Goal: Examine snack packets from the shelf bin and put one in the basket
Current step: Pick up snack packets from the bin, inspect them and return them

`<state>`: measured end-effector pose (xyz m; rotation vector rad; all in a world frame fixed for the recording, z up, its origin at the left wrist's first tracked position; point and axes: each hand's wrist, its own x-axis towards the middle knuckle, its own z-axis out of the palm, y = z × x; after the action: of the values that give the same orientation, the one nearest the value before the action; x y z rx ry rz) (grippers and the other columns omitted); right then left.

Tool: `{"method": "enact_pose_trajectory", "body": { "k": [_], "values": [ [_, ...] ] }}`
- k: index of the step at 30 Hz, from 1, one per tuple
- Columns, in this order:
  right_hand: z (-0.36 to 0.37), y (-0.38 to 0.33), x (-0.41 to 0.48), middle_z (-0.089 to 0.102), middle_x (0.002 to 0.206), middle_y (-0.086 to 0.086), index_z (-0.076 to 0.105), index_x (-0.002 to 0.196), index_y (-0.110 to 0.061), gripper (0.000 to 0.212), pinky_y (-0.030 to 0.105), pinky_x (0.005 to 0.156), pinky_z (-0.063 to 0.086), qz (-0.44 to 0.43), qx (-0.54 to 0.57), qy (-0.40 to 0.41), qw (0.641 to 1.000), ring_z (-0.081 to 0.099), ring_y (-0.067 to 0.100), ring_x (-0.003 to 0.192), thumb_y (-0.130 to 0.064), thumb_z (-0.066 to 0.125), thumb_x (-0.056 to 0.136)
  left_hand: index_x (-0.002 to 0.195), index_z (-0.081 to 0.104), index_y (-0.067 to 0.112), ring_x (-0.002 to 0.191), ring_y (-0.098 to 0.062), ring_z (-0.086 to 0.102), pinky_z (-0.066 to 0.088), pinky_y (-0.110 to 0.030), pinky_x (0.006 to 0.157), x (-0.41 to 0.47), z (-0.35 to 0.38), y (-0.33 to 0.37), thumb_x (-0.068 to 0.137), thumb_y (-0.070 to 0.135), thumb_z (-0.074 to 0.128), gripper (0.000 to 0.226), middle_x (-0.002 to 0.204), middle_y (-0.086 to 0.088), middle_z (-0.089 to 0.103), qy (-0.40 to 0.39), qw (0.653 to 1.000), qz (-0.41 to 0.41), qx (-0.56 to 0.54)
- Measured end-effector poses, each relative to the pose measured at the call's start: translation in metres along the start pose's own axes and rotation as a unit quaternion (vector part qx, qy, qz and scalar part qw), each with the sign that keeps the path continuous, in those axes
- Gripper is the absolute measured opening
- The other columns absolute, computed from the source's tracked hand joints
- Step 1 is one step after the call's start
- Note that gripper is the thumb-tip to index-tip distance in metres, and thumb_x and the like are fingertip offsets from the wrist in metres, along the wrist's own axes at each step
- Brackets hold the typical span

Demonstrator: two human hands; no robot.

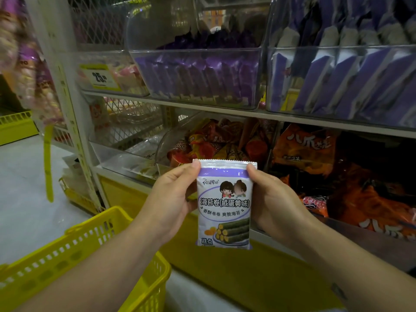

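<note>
A white and purple snack packet [225, 203] with seaweed rolls pictured on it stands upright in front of the lower shelf. My left hand [172, 199] grips its left edge and my right hand [273, 199] grips its right edge, thumbs near the top corners. The yellow basket [94, 239] hangs below my left forearm at the lower left. A clear shelf bin [337, 86] on the upper shelf at the right holds several matching purple and white packets.
Another clear bin [198, 75] of dark purple packets sits left of it. Orange and red snack bags [304, 149] fill the lower shelf behind the packet. A yellow shelf base [126, 194] runs below. Hanging goods [27, 64] are at the left.
</note>
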<state>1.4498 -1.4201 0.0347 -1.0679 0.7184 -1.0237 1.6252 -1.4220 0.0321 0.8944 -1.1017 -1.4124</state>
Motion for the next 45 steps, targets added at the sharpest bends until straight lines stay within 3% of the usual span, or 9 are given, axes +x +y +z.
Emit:
{"method": "enact_pose_trajectory", "body": {
  "k": [4,7,13,17,30,34,37,41,45],
  "values": [
    [-0.006,-0.001,-0.003,0.071,0.117,0.003,0.071,0.111,-0.028,0.045,0.041,0.088,0.053,0.031,-0.092,-0.04,0.994,0.068,0.021,0.108,-0.056,0.05,0.083,0.102,0.07,0.009,0.082,-0.017,0.069,0.058,-0.031,0.062,0.0,0.0,0.004,0.091,0.039,0.053,0.037,0.096,-0.013,0.074,0.03,0.999,-0.01,-0.009],
    [-0.011,-0.001,-0.007,0.07,0.116,0.011,0.069,0.114,-0.02,0.036,0.039,0.089,0.055,0.061,-0.134,-0.084,0.985,0.068,0.025,0.106,-0.04,0.062,0.085,0.104,0.07,0.01,0.081,-0.018,0.07,0.06,-0.034,0.063,0.002,-0.004,0.011,0.094,0.036,0.052,0.034,0.097,-0.012,0.075,0.049,0.998,-0.019,-0.04],
    [-0.01,-0.005,-0.009,0.07,0.114,0.019,0.071,0.108,-0.006,0.034,0.039,0.091,0.056,0.082,-0.065,-0.076,0.992,0.07,0.026,0.1,-0.033,0.057,0.091,0.11,0.071,0.021,0.1,-0.024,0.071,0.061,-0.038,0.073,0.002,-0.018,0.018,0.085,0.038,0.061,0.031,0.111,-0.007,0.073,-0.065,0.994,-0.086,0.006],
    [-0.009,-0.011,-0.01,0.068,0.118,0.019,0.072,0.107,-0.007,0.037,0.044,0.096,0.052,0.076,-0.013,-0.052,0.996,0.066,0.031,0.111,-0.033,0.051,0.091,0.124,0.061,0.021,0.1,-0.025,0.07,0.061,-0.035,0.075,-0.004,-0.025,0.017,0.07,0.023,0.079,0.057,0.119,-0.011,0.07,-0.182,0.972,-0.141,0.054],
    [-0.004,-0.016,-0.012,0.067,0.118,0.024,0.056,0.125,0.002,0.049,0.04,0.081,0.059,0.084,0.072,-0.02,0.994,0.067,0.032,0.107,-0.031,0.048,0.09,0.131,0.053,0.017,0.096,-0.021,0.072,0.06,-0.028,0.071,-0.008,-0.032,0.019,0.077,0.012,0.064,0.055,0.116,-0.011,0.071,-0.191,0.972,-0.122,0.055],
    [0.002,-0.017,-0.012,0.073,0.108,0.014,0.058,0.121,-0.006,0.047,0.031,0.065,0.06,0.036,0.0,0.037,0.999,0.072,0.023,0.094,-0.033,0.057,0.082,0.131,0.051,0.034,0.101,-0.012,0.07,0.059,-0.028,0.077,-0.006,-0.026,0.013,0.088,0.007,0.064,0.052,0.122,0.001,0.069,-0.098,0.976,-0.014,0.194],
    [0.011,-0.013,-0.011,0.075,0.1,0.01,0.053,0.119,-0.009,0.048,0.028,0.057,0.057,-0.011,-0.01,0.065,0.998,0.074,0.021,0.084,-0.031,0.063,0.078,0.133,0.05,0.042,0.124,-0.005,0.053,0.045,-0.04,0.105,-0.004,-0.018,0.006,0.093,0.013,0.063,0.051,0.136,0.011,0.053,-0.046,0.924,0.136,0.355],
    [0.02,-0.008,-0.011,0.076,0.098,0.003,0.052,0.12,-0.014,0.05,0.03,0.058,0.057,-0.036,-0.017,0.046,0.998,0.074,0.02,0.085,-0.036,0.063,0.076,0.139,0.037,0.047,0.129,0.003,0.045,0.04,-0.034,0.11,-0.009,-0.006,0.004,0.079,0.048,0.064,0.066,0.144,0.017,0.045,-0.097,0.944,0.115,0.294],
    [0.016,-0.008,-0.01,0.072,0.108,0.007,0.059,0.116,-0.018,0.03,0.03,0.062,0.058,-0.046,-0.031,0.038,0.998,0.073,0.019,0.09,-0.03,0.055,0.089,0.138,0.046,0.033,0.107,-0.004,0.066,0.056,-0.024,0.083,-0.009,-0.008,0.01,0.075,0.032,0.068,0.066,0.123,0.013,0.065,-0.111,0.98,0.054,0.159]
  ]
}}
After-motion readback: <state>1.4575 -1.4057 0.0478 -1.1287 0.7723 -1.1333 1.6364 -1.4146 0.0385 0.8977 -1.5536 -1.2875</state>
